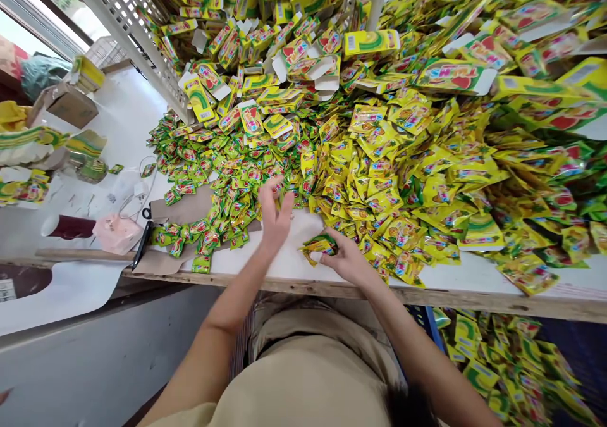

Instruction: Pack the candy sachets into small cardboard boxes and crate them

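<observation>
My left hand (pixel 276 218) is raised at the near edge of a heap of small green packets (pixel 237 180), its fingers apart and slightly bent. Nothing shows between them. To its right, my right hand (pixel 345 257) is closed around a few small yellow and green packets (pixel 318 246), low over the white tabletop (pixel 296 259). Just beyond the right hand spreads a big pile of yellow packets (pixel 374 180). How many packets the right hand holds cannot be made out.
Printed yellow cartons (pixel 303 60) fill the back, beside a white perforated crate (pixel 137 41). A black pen (pixel 142 245), a pink bag (pixel 118 234) and a dark red cup (pixel 71 226) lie at left. Below the wooden edge, a blue crate (pixel 434 332) holds more yellow packets.
</observation>
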Action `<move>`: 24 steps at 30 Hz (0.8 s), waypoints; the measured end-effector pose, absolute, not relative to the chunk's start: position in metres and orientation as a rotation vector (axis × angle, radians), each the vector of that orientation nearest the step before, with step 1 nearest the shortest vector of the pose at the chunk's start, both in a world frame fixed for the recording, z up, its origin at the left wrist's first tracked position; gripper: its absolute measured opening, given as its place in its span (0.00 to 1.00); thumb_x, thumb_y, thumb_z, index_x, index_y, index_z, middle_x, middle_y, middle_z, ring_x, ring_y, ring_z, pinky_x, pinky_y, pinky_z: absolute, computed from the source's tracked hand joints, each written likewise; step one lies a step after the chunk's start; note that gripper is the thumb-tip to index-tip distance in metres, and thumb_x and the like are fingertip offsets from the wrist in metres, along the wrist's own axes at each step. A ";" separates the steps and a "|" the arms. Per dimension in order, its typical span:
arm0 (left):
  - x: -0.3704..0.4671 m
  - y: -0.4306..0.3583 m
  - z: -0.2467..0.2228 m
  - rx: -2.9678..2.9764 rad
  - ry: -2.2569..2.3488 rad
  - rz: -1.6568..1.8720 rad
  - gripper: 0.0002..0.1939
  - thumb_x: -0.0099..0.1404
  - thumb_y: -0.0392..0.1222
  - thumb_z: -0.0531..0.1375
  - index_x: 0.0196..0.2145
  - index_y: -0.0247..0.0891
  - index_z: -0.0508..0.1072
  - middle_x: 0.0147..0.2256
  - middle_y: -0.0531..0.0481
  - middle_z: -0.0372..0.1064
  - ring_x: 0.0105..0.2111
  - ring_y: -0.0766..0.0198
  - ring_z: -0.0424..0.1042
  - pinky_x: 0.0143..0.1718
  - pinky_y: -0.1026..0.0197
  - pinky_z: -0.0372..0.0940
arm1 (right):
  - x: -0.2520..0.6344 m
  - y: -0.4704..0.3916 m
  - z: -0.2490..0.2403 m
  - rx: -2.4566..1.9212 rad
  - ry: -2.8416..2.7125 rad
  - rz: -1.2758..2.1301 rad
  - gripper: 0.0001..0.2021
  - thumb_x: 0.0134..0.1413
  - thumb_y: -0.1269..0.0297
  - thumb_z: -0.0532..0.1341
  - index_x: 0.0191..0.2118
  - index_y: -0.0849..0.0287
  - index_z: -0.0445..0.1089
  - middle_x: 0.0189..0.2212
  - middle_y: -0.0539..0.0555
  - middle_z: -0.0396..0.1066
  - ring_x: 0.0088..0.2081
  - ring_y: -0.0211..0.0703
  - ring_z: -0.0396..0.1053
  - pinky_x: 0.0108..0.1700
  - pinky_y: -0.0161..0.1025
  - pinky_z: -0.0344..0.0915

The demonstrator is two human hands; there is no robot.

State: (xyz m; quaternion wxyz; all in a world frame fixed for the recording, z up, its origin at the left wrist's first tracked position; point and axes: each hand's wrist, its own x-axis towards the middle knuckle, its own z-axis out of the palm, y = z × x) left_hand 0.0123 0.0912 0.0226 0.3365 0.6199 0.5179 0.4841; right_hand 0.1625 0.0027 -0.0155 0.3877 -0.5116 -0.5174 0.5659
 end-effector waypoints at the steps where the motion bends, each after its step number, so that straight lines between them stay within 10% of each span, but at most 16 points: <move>1: 0.010 0.122 0.027 1.741 1.423 1.263 0.27 0.64 0.61 0.53 0.55 0.43 0.61 0.56 0.41 0.59 0.59 0.53 0.58 0.60 0.50 0.55 | 0.165 0.001 -0.017 -1.335 -1.366 1.433 0.10 0.46 0.59 0.64 0.33 0.56 0.65 0.30 0.49 0.70 0.34 0.44 0.67 0.39 0.40 0.64; 10: 0.029 0.283 0.006 2.145 1.441 0.939 0.32 0.57 0.56 0.63 0.53 0.35 0.65 0.55 0.34 0.60 0.60 0.40 0.55 0.61 0.35 0.48 | 0.165 -0.015 -0.015 -1.556 -1.523 1.364 0.06 0.46 0.62 0.61 0.31 0.55 0.63 0.22 0.44 0.65 0.25 0.39 0.61 0.30 0.36 0.58; 18: -0.032 0.181 0.011 1.843 1.536 1.207 0.29 0.67 0.56 0.52 0.62 0.45 0.57 0.61 0.43 0.57 0.63 0.53 0.55 0.63 0.49 0.53 | 0.174 -0.022 -0.019 -1.505 -1.439 1.358 0.12 0.51 0.57 0.60 0.40 0.56 0.67 0.29 0.49 0.71 0.30 0.44 0.68 0.34 0.40 0.64; 24: -0.048 0.065 0.000 2.269 1.536 0.770 0.28 0.66 0.36 0.51 0.63 0.48 0.57 0.66 0.45 0.48 0.66 0.53 0.47 0.65 0.46 0.47 | 0.170 -0.021 -0.022 -1.465 -1.457 1.275 0.13 0.57 0.56 0.55 0.42 0.57 0.69 0.41 0.56 0.74 0.39 0.48 0.71 0.39 0.42 0.67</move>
